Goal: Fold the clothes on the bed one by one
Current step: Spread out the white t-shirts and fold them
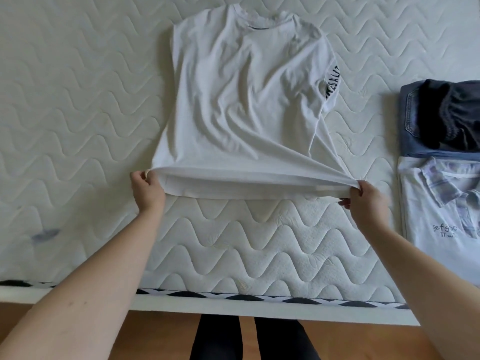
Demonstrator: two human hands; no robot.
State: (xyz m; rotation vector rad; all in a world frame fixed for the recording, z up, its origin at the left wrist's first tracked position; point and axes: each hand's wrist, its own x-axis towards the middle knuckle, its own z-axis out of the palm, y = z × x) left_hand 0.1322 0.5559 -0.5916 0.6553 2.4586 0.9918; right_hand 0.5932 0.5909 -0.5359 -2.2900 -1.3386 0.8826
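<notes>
A white quilted mattress with a wavy stitch pattern fills most of the view, a black-and-white patterned band running along its near edge, a small grey stain at its left, and wooden floor below it.

- white T-shirt: soft matt cotton-like knit, creased, with a ribbed collar.
- mattress, under the T-shirt: quilted matt cloth stitched in wavy lines, slightly nubbly.
- jeans, right of the T-shirt: blue denim, coarse weave, visible stitching.
- dark garment, on the jeans: matt dark cloth.
- polo shirt, right of the T-shirt: pale smooth cloth.
- floor: smooth wood with a slight sheen.
</notes>
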